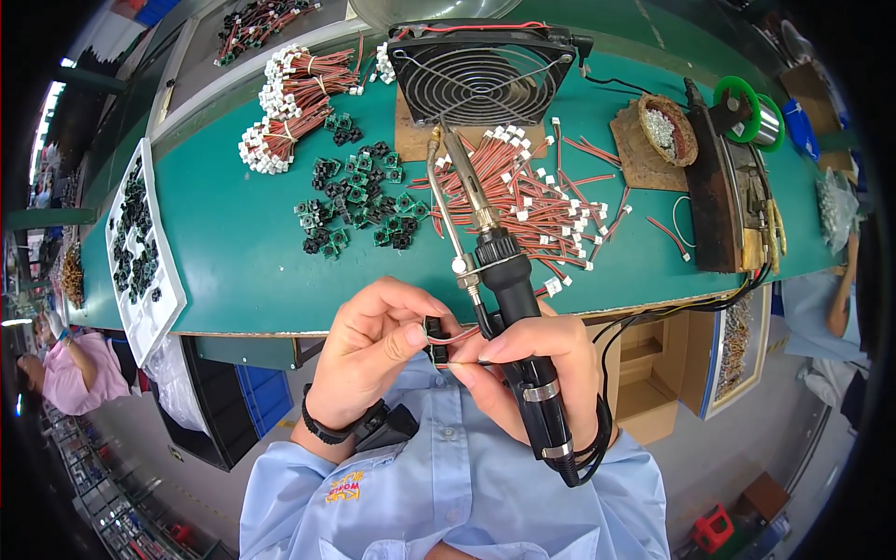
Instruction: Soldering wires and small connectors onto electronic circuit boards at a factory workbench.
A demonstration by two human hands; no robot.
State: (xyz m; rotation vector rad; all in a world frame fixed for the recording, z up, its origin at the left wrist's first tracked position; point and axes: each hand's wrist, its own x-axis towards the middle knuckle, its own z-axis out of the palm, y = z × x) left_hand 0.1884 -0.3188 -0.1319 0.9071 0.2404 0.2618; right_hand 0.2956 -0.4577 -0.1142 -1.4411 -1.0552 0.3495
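"Where's the small black part (433, 327)?"
"Pinched between the left hand's (364, 345) fingers; the right hand (551, 364) pinches its thin wires (464, 335) and grips a soldering iron (510, 280)"
"Any room?"
"Table edge (238, 334) right by the fingers, bare top (252, 266) ahead-left; loose wires (553, 213) and a fan (483, 77) stand farther ahead"

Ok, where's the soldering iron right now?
In the head view, the soldering iron is just right of centre, held in the right hand and pointing toward the black fan.

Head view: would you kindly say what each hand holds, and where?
Left hand: small black component, pinched by its left side. Right hand: black-handled soldering iron, by its rear handle; a thin dark wire also seems pinched.
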